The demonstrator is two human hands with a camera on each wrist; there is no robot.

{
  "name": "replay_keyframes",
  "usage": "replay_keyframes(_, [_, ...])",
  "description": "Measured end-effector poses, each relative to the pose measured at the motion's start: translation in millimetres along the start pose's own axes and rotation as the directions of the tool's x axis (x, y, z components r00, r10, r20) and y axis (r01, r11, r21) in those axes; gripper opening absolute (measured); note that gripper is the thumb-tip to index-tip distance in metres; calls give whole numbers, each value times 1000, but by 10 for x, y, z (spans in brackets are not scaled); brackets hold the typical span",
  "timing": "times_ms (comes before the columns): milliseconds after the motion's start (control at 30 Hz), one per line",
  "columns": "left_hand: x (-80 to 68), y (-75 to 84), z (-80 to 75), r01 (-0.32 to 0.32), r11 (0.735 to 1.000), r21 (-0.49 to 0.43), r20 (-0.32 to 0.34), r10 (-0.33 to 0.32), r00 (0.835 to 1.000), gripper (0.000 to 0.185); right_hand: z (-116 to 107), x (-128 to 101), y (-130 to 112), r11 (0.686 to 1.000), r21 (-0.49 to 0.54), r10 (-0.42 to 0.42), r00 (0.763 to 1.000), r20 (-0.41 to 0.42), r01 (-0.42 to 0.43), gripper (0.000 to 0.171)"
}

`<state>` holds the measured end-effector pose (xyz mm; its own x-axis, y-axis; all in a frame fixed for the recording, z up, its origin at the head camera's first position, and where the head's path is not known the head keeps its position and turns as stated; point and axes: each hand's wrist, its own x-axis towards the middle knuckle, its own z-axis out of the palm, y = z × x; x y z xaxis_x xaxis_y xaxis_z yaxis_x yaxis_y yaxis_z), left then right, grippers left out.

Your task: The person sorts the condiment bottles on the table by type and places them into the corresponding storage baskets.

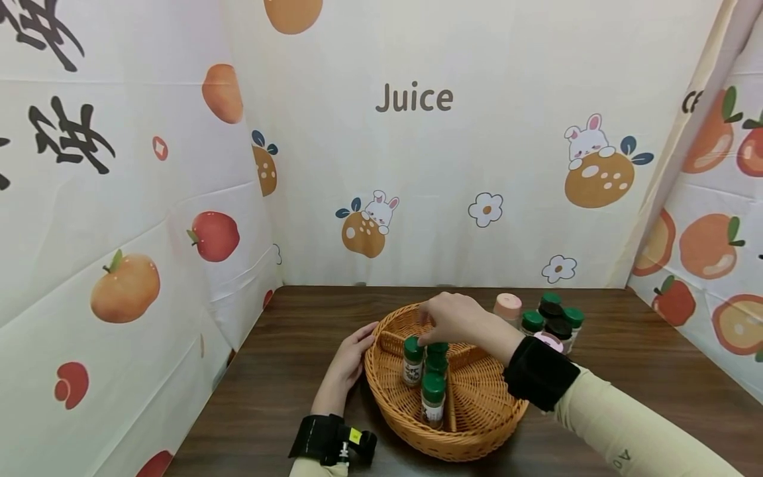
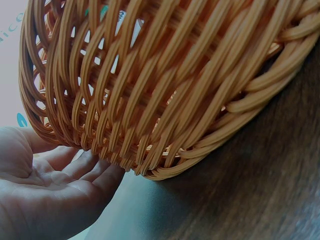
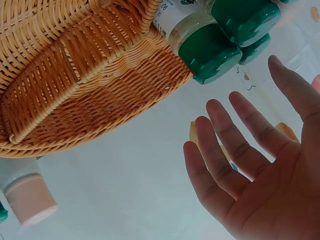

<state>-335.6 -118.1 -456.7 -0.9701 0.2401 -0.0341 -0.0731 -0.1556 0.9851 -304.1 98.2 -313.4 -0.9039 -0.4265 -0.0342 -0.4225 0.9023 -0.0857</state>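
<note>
A round wicker basket (image 1: 489,424) with woven dividers stands on the table. Several spice jars with green lids sit upright in its left part, among them a front spice jar (image 1: 433,401) and a left one. My left hand (image 1: 348,361) holds the basket's left rim; in the left wrist view its fingers curl against the wicker edge. Over the jars hovers my right hand (image 1: 456,321). The right wrist view shows that hand's fingers spread, holding nothing, apart from the green lids (image 3: 210,52).
Right of the basket stands a group of more jars, with green lids (image 1: 574,317), black lids (image 1: 558,328) and pink lids (image 1: 508,305). The brown wooden table (image 1: 262,397) is walled by printed cloth (image 1: 429,165) at the back and both sides.
</note>
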Motion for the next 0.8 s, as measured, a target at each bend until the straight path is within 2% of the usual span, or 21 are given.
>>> replay_keyframes(333, [1, -7, -1, -2, 1000, 5, -1, 2, 1000, 45, 29, -79, 100, 1000, 6, 7, 1000, -2, -7, 31])
replay_keyframes(800, [8, -9, -5, 2, 1000, 3, -3, -2, 1000, 44, 92, -309, 241, 999, 26, 33, 999, -13, -33, 32])
